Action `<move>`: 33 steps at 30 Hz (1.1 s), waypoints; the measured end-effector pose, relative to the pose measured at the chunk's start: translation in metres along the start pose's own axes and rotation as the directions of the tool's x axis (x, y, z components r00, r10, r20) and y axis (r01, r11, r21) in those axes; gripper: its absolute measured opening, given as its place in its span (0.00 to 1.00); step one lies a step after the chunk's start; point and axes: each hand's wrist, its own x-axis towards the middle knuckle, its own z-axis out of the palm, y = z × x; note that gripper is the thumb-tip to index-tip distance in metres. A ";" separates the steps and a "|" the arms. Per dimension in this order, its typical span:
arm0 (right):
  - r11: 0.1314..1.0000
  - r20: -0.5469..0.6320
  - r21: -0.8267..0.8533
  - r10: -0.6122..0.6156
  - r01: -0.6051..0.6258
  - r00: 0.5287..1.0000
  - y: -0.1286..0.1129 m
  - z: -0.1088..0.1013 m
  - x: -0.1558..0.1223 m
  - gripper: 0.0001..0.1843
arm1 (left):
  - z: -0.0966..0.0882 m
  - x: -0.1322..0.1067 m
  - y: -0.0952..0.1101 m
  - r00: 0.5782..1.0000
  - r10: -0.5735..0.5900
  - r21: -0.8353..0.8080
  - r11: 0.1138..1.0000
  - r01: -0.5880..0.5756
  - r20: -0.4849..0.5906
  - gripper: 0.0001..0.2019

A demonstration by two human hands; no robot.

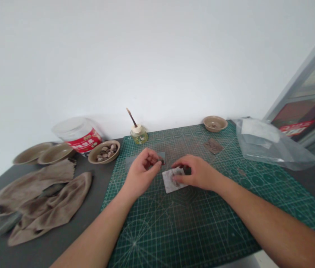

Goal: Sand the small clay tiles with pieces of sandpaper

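My left hand (142, 169) is over the green cutting mat (191, 223), its fingers pinched on a small dark piece (161, 161). My right hand (195, 173) rests just to the right, fingers curled down on a small grey-white square sheet (170, 180) lying on the mat. A dark bit shows under its fingertips; I cannot make out what it is. The two hands are a few centimetres apart.
A bowl of small stones (104, 151), a glue jar with a brush (138, 134), a red-labelled tub (77, 136), two empty dishes (44, 152) and brown cloths (40, 197) are on the left. A small bowl (214, 123), brown scrap (213, 145) and plastic bag (269, 143) lie far right.
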 end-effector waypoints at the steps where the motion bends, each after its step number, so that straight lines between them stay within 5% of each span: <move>1: 0.991 0.061 -0.126 -0.043 0.050 0.997 0.002 -0.001 -0.001 0.24 | -0.001 0.001 -0.001 1.000 0.001 -0.004 1.000 -0.001 -0.017 0.05; 7: 0.920 0.167 -0.381 -0.030 0.092 0.986 0.005 0.003 -0.004 0.34 | -0.002 0.003 -0.007 1.000 -0.008 0.010 1.000 0.008 -0.020 0.05; 17: 0.941 0.122 -0.329 0.122 -0.076 0.985 0.005 0.000 -0.002 0.46 | -0.001 0.002 -0.008 1.000 0.006 0.065 0.998 -0.006 0.000 0.05; 22: 0.969 0.102 -0.190 0.179 -0.157 0.979 0.002 -0.004 0.002 0.27 | 0.000 0.002 -0.007 1.000 0.016 0.084 0.996 -0.017 0.014 0.05; 27: 0.923 0.172 0.299 0.196 -0.240 0.965 -0.002 -0.009 0.001 0.10 | -0.001 0.002 -0.007 1.000 0.012 0.089 0.996 -0.014 0.026 0.05; 30: 0.886 0.064 0.431 0.157 -0.169 0.986 -0.008 -0.014 -0.002 0.10 | -0.001 0.002 -0.006 1.000 0.015 0.086 0.996 -0.017 0.023 0.05; 33: 0.939 -0.107 0.343 0.057 -0.017 0.993 -0.013 -0.017 -0.004 0.08 | -0.001 0.002 -0.006 1.000 0.007 0.081 0.997 -0.008 0.016 0.05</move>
